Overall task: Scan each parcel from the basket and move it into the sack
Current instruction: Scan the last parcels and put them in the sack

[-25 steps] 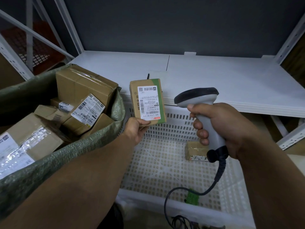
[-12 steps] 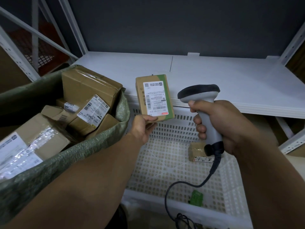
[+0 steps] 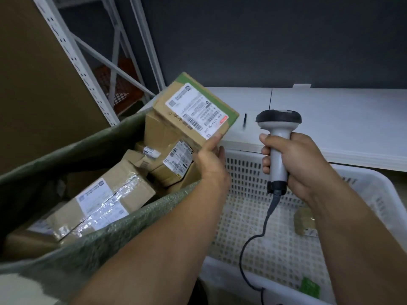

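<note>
1. Brown cardboard parcel [image 3: 193, 111] with a green band along its far edge and a white printed label facing up. Tilted and lifted clear above the boxes at the far right of the sack, right corner out over the bench edge.
2. Pinched at its near corner by the left hand [image 3: 210, 159], thumb on the label face, fingers behind and mostly out of sight.
3. Just right of the parcel and apart from it, a grey scanner [image 3: 278, 137] held upright with its dark head at the top. Handle wrapped in the curled fingers of the right hand [image 3: 295, 164], above the far-left part of the basket.
4. Dark cable [image 3: 248, 249] hanging from the scanner's base, curving down over the basket floor toward the near rim.
5. On the left, an open green sack [image 3: 110, 230] holding several taped brown boxes [image 3: 105, 201] with white labels.
6. On the right, beside the sack, a white perforated basket [image 3: 374, 190]. On its floor, a small brown package [image 3: 305, 220] partly hidden by the right forearm, and a green slip [image 3: 310, 287] near the near rim.
7. Beyond the basket, a white bench [image 3: 341, 124] with a small dark object [image 3: 245, 118] on it, too blurred to identify.
8. At far left, white metal racking [image 3: 72, 58] against a dark wall.
</note>
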Demonstrator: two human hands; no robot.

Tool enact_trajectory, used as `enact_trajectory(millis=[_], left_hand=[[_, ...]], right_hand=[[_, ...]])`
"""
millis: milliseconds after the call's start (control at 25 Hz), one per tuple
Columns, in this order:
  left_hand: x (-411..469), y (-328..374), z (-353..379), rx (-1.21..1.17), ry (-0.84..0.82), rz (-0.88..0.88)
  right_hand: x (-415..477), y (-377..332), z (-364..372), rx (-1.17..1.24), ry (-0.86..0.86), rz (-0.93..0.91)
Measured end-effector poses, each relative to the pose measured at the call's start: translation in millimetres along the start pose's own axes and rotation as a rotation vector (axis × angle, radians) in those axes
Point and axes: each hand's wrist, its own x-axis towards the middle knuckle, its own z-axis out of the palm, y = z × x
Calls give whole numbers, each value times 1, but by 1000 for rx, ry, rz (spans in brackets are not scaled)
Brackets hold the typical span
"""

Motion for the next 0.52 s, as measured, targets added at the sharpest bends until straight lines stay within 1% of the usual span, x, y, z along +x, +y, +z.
enact_trajectory(millis=[120,200,400,520], left_hand=[[6,27,-6,-84,85,107],[6,44,-10,-92,132,126],[-4,70,-11,-57,199,12],[-4,76,-11,-56,240,-17]], right_hand=[[2,1,8,-5,-9,0],[3,2,10,-7,-1,3],[4,1,16,-12,10,16],[4,2,18,-19,-2,21]])
